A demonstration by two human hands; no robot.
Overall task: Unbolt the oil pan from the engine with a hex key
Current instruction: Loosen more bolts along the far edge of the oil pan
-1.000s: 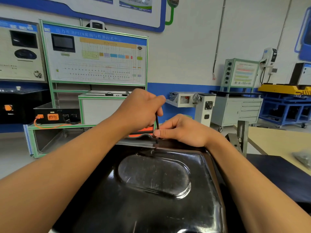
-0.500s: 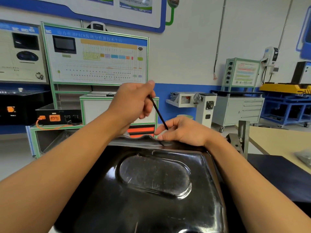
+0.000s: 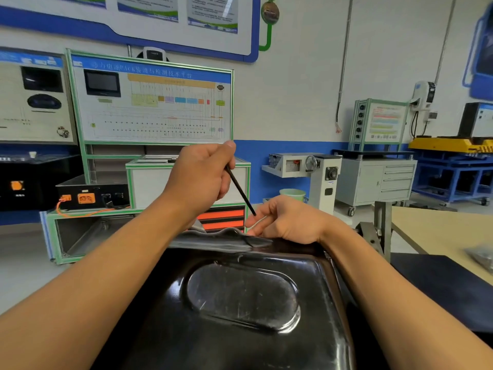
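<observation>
- Head view: oil pan (image 3: 240, 316), dark and glossy, fills the near field in front of the person.
- Left hand (image 3: 200, 180) grips the hex key (image 3: 240, 189) by its upper end. The key is tilted, its tip off the pan and just beside the right hand (image 3: 290, 222).
- Right hand rests on the pan's far edge, fingers relaxed, nothing seen held.
- Bolt head not discernible.
- Judgement: steady the tip with the right fingers and seat it fully and square before turning.
</observation>
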